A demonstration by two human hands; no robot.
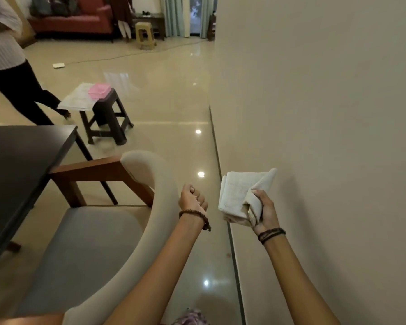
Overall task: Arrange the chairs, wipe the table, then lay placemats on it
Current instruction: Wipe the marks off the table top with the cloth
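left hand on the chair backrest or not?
Touching. The head view shows the left hand closed over the chair backrest at its top edge, no gap visible. The right hand holds a folded cloth.

The premises were a private home, an open living and dining area with a glossy tiled floor (164, 95) and plain cream walls (326, 90). A red sofa (80, 19), a side table and long curtains (174, 15) at a glazed door stood at the far end, with a beige plastic stool (145, 34) beside them. Nearer, a dark dining table (21, 156) had an upholstered wooden-armed chair (99, 231) at its corner, and a dark stool (106, 113) carried placemats (76, 100) and a pink box (99, 90).
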